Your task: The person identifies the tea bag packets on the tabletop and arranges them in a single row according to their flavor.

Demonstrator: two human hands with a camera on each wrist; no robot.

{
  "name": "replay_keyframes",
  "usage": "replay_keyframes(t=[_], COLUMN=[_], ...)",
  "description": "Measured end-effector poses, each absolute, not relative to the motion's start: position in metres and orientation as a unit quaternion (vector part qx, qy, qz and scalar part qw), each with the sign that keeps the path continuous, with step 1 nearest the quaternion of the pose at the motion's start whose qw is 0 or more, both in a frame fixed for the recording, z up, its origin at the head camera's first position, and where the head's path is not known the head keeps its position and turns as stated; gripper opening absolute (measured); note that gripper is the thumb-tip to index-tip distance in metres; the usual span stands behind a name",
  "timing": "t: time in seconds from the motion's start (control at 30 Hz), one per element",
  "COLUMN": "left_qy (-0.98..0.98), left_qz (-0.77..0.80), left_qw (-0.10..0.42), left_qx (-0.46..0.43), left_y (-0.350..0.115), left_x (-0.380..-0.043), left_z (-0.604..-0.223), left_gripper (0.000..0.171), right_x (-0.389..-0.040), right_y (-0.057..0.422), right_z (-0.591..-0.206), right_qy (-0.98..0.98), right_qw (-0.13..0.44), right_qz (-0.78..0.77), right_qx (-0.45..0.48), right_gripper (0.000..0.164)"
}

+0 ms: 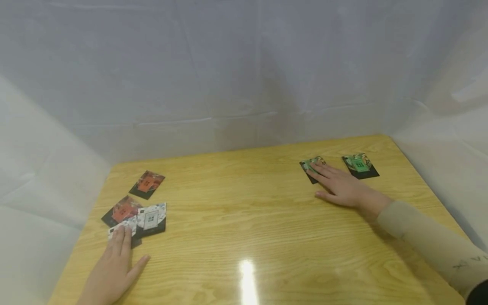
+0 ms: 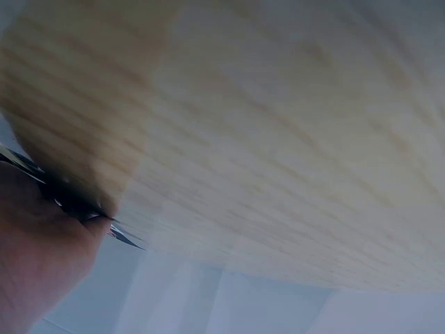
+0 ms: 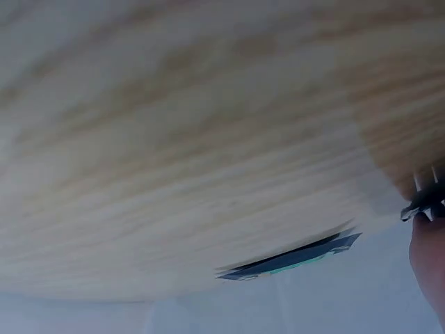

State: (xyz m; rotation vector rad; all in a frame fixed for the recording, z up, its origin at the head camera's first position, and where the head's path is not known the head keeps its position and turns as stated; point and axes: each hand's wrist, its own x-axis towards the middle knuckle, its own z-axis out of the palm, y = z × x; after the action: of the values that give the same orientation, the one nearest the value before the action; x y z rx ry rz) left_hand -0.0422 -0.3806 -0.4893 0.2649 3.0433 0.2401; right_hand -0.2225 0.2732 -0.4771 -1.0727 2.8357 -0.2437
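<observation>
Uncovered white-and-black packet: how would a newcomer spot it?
Start at the wooden table, left side in the head view. Beyond the left hand, slightly right, lies the white-and-black packet. Unlike the red packet beside it, it's white; unlike the other white packet, no hand covers it.

1. Red packets (image 1: 147, 184): small dark print, illegible.
2. White packet (image 1: 151, 220): small dark print in a frame, illegible.
3. Green packet (image 1: 360, 165): small dark print, illegible.
4. Right sleeve (image 1: 428, 241): dark marks, maybe letters, unreadable.
</observation>
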Motion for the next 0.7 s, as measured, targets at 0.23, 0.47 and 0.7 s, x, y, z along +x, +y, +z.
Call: replay_keyframes(t=[0.23, 0.47, 0.7], left_qy=[0.993, 0.993, 0.992], left_qz=[0.071, 0.071, 0.081], left_qw=[0.026, 0.029, 0.042], left_qx=[0.093, 0.093, 0.087], left_y=[-0.377, -0.377, -0.379], left_x=[-0.043, -0.044, -0.042], left_z=[-0.488, -0.487, -0.487], left_gripper=[0.096, 0.096, 0.097], right_x=[-0.216, -0.208, -0.206], right_y=[0.27, 0.267, 0.262], right_z=[-0.479, -0.476, -0.474], right_qy=[0.94, 0.95, 0.953], right_qw=[0.046, 0.047, 0.025], right_qz=[-0.068, -0.059, -0.053], right_qx=[-0.332, -0.302, -0.296], right_gripper=[0.079, 0.08, 0.08])
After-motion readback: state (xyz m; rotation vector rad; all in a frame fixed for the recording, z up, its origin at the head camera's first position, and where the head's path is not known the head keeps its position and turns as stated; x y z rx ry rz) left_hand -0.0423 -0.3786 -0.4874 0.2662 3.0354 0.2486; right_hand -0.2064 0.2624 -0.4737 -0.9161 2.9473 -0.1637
